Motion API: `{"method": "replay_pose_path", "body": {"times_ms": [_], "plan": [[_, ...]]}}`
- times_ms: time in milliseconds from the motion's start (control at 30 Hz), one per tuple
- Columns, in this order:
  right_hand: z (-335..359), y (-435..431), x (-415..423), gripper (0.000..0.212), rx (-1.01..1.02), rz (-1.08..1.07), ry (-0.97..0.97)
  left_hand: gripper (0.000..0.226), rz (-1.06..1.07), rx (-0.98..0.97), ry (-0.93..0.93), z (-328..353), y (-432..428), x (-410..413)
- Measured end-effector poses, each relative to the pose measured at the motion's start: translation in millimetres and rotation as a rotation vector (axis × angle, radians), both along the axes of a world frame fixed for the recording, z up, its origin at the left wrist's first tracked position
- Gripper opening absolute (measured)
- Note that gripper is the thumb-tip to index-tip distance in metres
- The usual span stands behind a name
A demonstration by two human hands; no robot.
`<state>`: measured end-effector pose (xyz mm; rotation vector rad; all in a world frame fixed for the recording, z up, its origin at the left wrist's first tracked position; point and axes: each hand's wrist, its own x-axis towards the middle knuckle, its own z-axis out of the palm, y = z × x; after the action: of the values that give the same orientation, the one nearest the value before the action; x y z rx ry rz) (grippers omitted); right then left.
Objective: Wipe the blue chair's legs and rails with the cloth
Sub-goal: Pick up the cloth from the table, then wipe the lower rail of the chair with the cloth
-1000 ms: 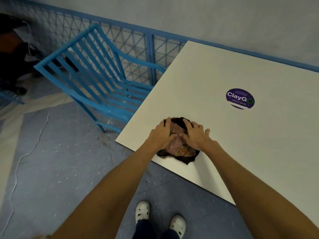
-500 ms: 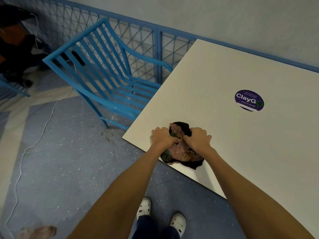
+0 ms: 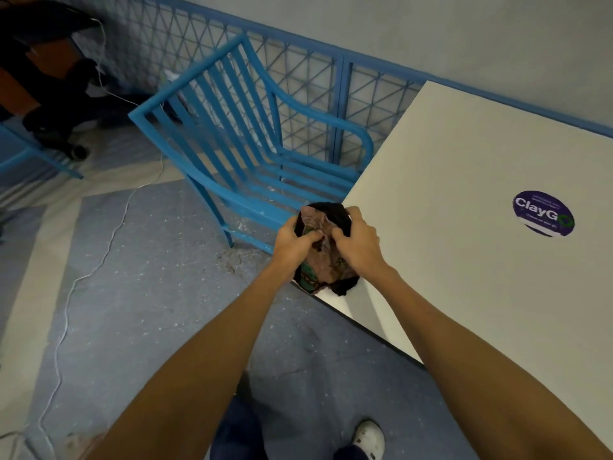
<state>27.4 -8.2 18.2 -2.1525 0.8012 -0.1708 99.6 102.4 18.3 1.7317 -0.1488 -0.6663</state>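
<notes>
The cloth is soft, crumpled fabric, the chair at eleven o'clock shows smooth, faintly glossy paint, and the table at three o'clock looks smooth and matt.

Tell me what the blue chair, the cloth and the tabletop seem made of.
The blue chair looks like painted metal: thin bars, curved arms, a slight gloss. The cloth is soft printed fabric, since it crumples into folds. The tabletop is a smooth, matt, off-white sheet, perhaps laminate.

A white table with a round purple sticker stood beside a blue lattice railing along a grey wall. A white cable trailed across the speckled blue-grey floor.
</notes>
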Motion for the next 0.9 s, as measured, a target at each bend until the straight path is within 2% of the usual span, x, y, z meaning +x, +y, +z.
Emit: {"method": "replay_pose_path", "body": {"times_ms": [100,300,400,533,700,900], "plan": [[-0.7,33.7,56.5,0.043,-0.013,0.027,-0.101,0.033,0.013,-0.032,-0.020,-1.6,33.4,55.0],[-36.0,127.3,180.4,0.047,0.010,0.034,-0.310,0.029,0.067,-0.044,0.019,-37.1,114.5,178.1],[-75.2,164.1,209.1,0.041,0.002,0.061,-0.269,0.017,0.059,-0.045,0.052,-61.6,145.8,215.3],[-136.1,189.8,229.4,0.040,0.034,0.021,-0.169,0.016,0.032,0.000,0.134,-115.9,168.5,245.5],[-203.8,188.4,241.3,0.059,0.121,0.007,-0.037,0.019,-0.001,0.019,0.215,-183.4,158.4,268.1],[-305.7,156.3,257.4,0.075,0.260,-0.018,-0.145,0.024,-0.096,-0.031,0.274,-290.6,117.5,293.3]]}}
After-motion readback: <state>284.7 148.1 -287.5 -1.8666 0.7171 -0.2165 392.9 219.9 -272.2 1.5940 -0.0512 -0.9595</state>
